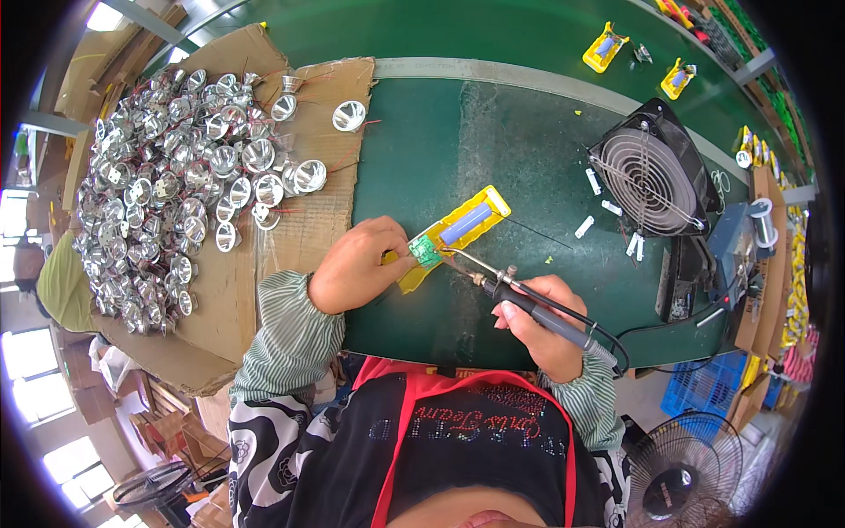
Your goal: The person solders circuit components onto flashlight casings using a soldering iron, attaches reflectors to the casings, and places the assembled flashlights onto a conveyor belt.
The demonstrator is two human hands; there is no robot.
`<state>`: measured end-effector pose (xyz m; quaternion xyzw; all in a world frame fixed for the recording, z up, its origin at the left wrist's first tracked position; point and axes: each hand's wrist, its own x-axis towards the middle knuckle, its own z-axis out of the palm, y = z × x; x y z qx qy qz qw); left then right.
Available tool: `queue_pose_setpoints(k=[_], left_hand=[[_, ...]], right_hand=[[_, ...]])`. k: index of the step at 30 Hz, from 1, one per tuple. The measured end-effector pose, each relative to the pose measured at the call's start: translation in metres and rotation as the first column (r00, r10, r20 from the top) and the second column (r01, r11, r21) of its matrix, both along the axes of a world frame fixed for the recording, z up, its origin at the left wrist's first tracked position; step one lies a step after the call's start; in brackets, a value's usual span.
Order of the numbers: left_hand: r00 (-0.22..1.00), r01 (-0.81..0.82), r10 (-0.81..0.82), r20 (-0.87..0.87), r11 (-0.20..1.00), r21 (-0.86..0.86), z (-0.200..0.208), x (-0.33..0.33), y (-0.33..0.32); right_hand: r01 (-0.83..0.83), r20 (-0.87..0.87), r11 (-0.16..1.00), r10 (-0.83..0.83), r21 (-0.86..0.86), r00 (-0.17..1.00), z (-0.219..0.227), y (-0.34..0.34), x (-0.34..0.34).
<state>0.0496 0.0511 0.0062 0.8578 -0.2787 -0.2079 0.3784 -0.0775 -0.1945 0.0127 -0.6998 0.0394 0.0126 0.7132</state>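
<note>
Presumably for steadiness, the green board is pinched by the left hand; perhaps for aim, the soldering iron is gripped pen-like by the right hand.

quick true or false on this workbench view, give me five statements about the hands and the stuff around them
1. The right hand holds a grey, pen-shaped soldering iron. True.
2. Silver cone-shaped reflectors lie heaped on brown cardboard. True.
3. The left hand is in that heap. False: the left hand is at a green circuit board.
4. A blue cylindrical battery lies in a yellow plastic case. True.
5. The black square fan stands left of that case. False: the fan is to its right.
</note>
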Motion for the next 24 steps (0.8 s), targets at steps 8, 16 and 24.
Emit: queue_pose_setpoints(k=[8,16,24], left_hand=[[0.979,-0.17,0.182,0.088,0.978,-0.122,0.0,-0.012,0.001],[0.948,-0.252,0.252,0.193,0.967,-0.026,0.001,-0.018,-0.005],[0.938,-0.148,0.158,0.309,0.987,-0.053,-0.005,-0.018,-0.005]], right_hand=[[-0.004,-0.001,1.0,0.004,-0.009,1.0,0.002,0.0,-0.003],[0.015,0.002,1.0,-0.014,-0.007,1.0,-0.002,0.005,-0.001],[0.015,-0.058,0.999,-0.013,0.045,0.998,-0.01,0.012,0.006]])
